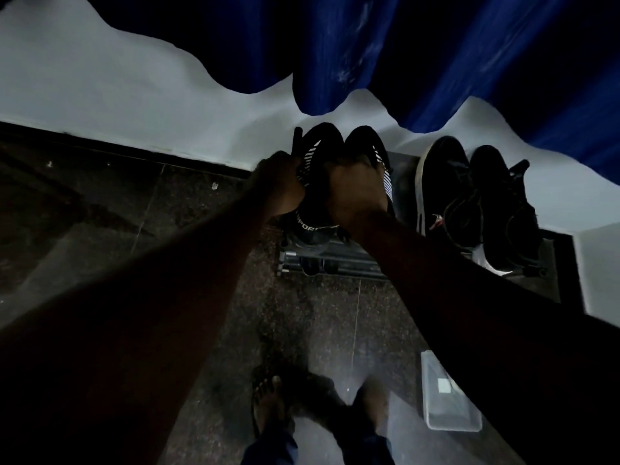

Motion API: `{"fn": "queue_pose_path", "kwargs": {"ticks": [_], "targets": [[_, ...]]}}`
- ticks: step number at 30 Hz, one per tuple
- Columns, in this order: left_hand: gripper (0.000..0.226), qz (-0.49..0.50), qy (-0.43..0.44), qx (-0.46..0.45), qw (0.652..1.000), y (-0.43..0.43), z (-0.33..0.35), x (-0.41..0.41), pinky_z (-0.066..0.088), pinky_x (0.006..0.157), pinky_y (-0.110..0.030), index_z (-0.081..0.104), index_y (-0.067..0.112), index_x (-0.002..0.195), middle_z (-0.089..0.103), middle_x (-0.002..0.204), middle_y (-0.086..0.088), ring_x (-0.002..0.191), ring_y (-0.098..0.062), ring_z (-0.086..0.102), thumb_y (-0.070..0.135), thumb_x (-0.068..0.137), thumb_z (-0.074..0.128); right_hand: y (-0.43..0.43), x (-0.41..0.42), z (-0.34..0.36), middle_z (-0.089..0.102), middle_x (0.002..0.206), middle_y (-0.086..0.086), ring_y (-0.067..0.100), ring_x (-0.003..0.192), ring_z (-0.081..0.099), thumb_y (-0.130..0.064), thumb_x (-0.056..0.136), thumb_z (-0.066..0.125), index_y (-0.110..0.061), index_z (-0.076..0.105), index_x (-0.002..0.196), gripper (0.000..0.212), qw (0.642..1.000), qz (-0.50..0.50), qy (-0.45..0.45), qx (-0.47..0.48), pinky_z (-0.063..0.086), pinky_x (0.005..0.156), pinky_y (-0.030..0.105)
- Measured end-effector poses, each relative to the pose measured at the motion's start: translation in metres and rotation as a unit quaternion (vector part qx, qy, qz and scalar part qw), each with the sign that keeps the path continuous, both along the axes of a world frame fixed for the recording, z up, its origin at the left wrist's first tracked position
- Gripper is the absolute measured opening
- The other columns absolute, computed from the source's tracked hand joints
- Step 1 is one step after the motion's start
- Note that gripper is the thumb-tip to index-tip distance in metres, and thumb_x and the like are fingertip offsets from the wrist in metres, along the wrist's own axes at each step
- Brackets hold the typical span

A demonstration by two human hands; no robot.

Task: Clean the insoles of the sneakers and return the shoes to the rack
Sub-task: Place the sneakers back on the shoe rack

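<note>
Left hand (278, 186) curled round one black knit sneaker with white stripes (320, 146), right hand (355, 193) gripping its twin (367, 142) just beside it, both sneakers atop a metal tube shoe rack (339, 260), black white-soled pair (446, 182) alongside, clear plastic tub (449, 411) on the floor.

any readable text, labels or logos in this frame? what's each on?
"PORT": white letters on the heel of the striped black sneaker; any letter before them is hidden by the left hand.
Red mark on the white-soled shoe: too small to read.
White sticker on the clear box: blurred, unreadable.
</note>
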State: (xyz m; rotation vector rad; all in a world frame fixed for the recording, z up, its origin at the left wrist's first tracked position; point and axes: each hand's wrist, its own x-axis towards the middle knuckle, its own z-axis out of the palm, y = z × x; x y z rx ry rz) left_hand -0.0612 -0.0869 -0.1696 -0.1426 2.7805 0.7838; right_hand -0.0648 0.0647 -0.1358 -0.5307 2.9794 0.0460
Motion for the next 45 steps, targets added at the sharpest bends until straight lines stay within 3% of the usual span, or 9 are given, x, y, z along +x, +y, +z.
{"fn": "queue_pose_path", "kwargs": {"ticks": [4, 9, 16, 22, 26, 29, 34, 40, 45], "targets": [[0.031, -0.037, 0.048, -0.041, 0.997, 0.001, 0.012, 0.005, 0.052, 0.088, -0.041, 0.072, 0.012, 0.114, 0.068, 0.112, -0.018, 0.106, -0.043, 0.063, 0.019, 0.084, 0.064, 0.005, 0.001, 0.002, 0.070, 0.117, 0.014, 0.038, 0.107, 0.067, -0.017, 0.084, 0.070, -0.015, 0.070, 0.115, 0.031, 0.996, 0.000, -0.046, -0.080, 0.056, 0.088, 0.044], [0.030, -0.089, 0.058, -0.051, 0.993, 0.012, 0.023, 0.024, 0.055, 0.081, -0.041, 0.075, 0.017, 0.097, 0.072, 0.100, -0.016, 0.097, -0.041, 0.065, 0.025, 0.072, 0.060, 0.009, 0.014, -0.007, 0.073, 0.113, 0.014, 0.037, 0.104, 0.069, -0.026, 0.082, 0.060, -0.014, 0.074, 0.112, 0.035, 0.990, 0.014, -0.098, -0.099, 0.056, 0.089, 0.040], [0.036, -0.081, 0.090, 0.006, 0.993, 0.020, 0.028, 0.039, 0.048, 0.067, -0.029, 0.077, 0.021, 0.082, 0.075, 0.080, -0.005, 0.080, -0.028, 0.070, 0.047, 0.070, 0.056, 0.023, 0.029, -0.003, 0.066, 0.113, 0.015, 0.044, 0.109, 0.059, -0.044, 0.071, 0.060, -0.015, 0.073, 0.110, 0.050, 0.993, -0.010, -0.070, -0.090, 0.056, 0.084, 0.049], [0.026, -0.119, 0.090, 0.078, 0.986, 0.022, 0.035, 0.046, 0.026, 0.053, -0.018, 0.043, 0.031, 0.048, 0.046, 0.051, 0.007, 0.055, -0.015, 0.050, 0.032, 0.072, 0.055, 0.020, 0.033, 0.008, 0.073, 0.113, 0.011, 0.039, 0.114, 0.063, -0.045, 0.075, 0.043, -0.019, 0.073, 0.111, 0.053, 0.985, -0.025, -0.159, -0.056, 0.050, 0.098, 0.049], [0.022, -0.041, 0.116, 0.088, 0.988, 0.024, 0.029, 0.039, 0.046, 0.071, -0.019, 0.079, 0.023, 0.082, 0.078, 0.080, 0.003, 0.076, -0.016, 0.072, 0.021, 0.074, 0.059, 0.022, 0.032, 0.004, 0.070, 0.118, 0.011, 0.039, 0.121, 0.055, -0.040, 0.075, 0.031, -0.016, 0.070, 0.110, 0.058, 0.985, -0.012, -0.167, -0.038, 0.039, 0.105, 0.056], [0.024, 0.029, 0.100, 0.099, 0.990, 0.029, 0.031, 0.031, 0.050, 0.084, -0.023, 0.081, 0.018, 0.099, 0.079, 0.101, -0.002, 0.095, -0.020, 0.073, 0.014, 0.078, 0.071, 0.022, 0.030, 0.008, 0.063, 0.135, 0.007, 0.037, 0.131, 0.047, -0.043, 0.092, 0.051, -0.027, 0.060, 0.134, 0.046, 0.982, -0.023, -0.174, -0.074, 0.034, 0.108, 0.058], [0.039, 0.019, 0.008, -0.021, 1.000, 0.030, 0.022, 0.018, 0.049, 0.093, -0.041, 0.069, 0.017, 0.124, 0.066, 0.119, -0.022, 0.112, -0.042, 0.061, 0.021, 0.086, 0.070, 0.014, 0.018, 0.008, 0.066, 0.132, 0.009, 0.035, 0.129, 0.055, -0.047, 0.093, 0.058, -0.024, 0.064, 0.130, 0.044, 0.974, -0.028, -0.213, -0.068, 0.034, 0.111, 0.055], [0.037, 0.031, -0.011, -0.050, 0.998, 0.039, 0.028, 0.013, 0.054, 0.095, -0.048, 0.065, 0.014, 0.124, 0.069, 0.119, -0.019, 0.114, -0.044, 0.063, 0.027, 0.090, 0.062, 0.007, 0.009, 0.008, 0.065, 0.132, 0.006, 0.033, 0.132, 0.054, -0.047, 0.093, 0.059, -0.026, 0.063, 0.131, 0.044, 0.980, -0.018, -0.198, 0.006, 0.021, 0.118, 0.060], [0.035, 0.042, -0.006, 0.004, 0.999, 0.039, 0.040, 0.014, 0.055, 0.092, -0.041, 0.072, 0.015, 0.115, 0.072, 0.115, -0.017, 0.108, -0.041, 0.066, 0.026, 0.083, 0.060, 0.017, 0.012, 0.015, 0.069, 0.122, 0.013, 0.036, 0.117, 0.064, -0.035, 0.094, 0.061, -0.017, 0.068, 0.122, 0.034, 0.976, -0.060, -0.182, -0.103, 0.049, 0.101, 0.046]]}}
